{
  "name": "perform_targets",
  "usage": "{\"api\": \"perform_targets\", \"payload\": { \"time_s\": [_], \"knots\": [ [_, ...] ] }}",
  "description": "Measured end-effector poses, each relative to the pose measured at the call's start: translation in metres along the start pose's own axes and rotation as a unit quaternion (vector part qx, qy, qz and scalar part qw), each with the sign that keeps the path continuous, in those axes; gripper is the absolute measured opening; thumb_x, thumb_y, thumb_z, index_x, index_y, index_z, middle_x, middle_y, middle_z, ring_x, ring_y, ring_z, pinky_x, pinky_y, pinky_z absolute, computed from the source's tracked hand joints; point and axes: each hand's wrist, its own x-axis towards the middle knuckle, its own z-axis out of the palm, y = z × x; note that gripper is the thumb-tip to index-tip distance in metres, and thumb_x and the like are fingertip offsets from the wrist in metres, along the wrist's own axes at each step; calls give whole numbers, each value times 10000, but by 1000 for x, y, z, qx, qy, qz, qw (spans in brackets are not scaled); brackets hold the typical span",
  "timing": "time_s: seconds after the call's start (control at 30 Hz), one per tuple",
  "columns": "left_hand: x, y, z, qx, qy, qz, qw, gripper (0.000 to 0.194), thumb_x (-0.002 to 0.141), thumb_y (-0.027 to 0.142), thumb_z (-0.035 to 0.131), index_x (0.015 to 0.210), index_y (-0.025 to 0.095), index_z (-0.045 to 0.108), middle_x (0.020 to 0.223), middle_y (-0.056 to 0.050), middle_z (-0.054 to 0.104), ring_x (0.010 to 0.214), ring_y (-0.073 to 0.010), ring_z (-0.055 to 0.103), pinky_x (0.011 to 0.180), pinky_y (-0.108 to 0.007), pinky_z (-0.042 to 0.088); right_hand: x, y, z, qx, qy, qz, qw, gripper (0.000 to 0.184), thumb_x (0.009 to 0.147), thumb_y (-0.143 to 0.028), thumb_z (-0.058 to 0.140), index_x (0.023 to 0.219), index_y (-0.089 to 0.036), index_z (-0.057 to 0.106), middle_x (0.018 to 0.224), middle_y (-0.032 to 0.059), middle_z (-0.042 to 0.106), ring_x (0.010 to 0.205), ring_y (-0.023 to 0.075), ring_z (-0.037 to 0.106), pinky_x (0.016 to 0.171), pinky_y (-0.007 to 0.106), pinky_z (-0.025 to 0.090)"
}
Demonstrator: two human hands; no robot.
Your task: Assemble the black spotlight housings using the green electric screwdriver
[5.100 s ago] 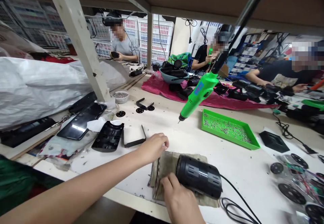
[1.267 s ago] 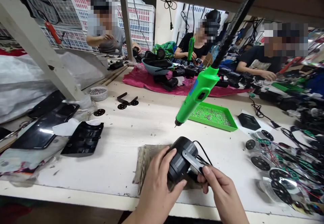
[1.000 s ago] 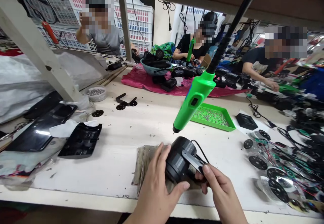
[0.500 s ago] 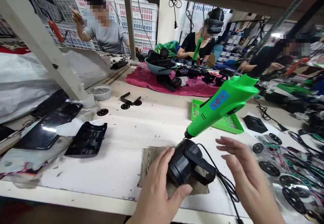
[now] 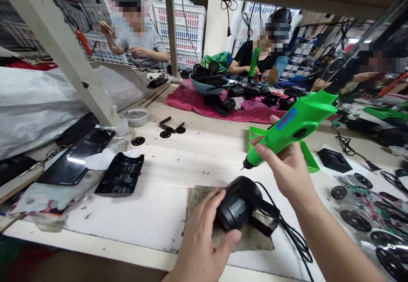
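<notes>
Your left hand point(image 5: 204, 235) is curved round the near left side of a black cylindrical plastic housing point(image 5: 234, 207), its fingers along the upper left and its thumb low at the front, so it has a fairly wide hold there. The housing lies tilted on a folded grey-brown cloth point(image 5: 259, 243) near the front edge of the white desk point(image 5: 140, 214), with a black U-shaped bracket point(image 5: 264, 206) standing out to the right and a thin black cable point(image 5: 298, 241) looping beside it. Your right hand point(image 5: 291, 167) is closed round the lower body of a bright green electric screwdriver point(image 5: 291, 124) — thumb on the near side, a fingertip showing past the far side. The tool slants down to the left, its thin bit just beyond the housing and apart from it

Behind your right hand you have a shallow green plastic tray point(image 5: 313, 160), partly hidden. Well to your left lies a black half-round plastic shell point(image 5: 121, 175), hollow side up, beside a glossy dark flat slab point(image 5: 76, 158). Farther back sit a loose black strip bent into a U point(image 5: 167, 127), some flat black discs point(image 5: 138, 141) and a round clear tub point(image 5: 139, 123) of small metal parts — all untouched by you
</notes>
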Motion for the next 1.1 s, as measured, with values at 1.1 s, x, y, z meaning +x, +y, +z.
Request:
{"api": "perform_targets", "payload": {
  "time_s": [1.1],
  "knots": [
    [-36,12,37,42,101,-8,994,577,779,319,700,1287,340,427,1427,-117,429,1282,-339,461,989,-561,443,-129,16,-44,-124,-171,111,971,292,918,-390,494,1121,-264,661,1071,90,672,1019,237,636,871,378,529]
  ]
}}
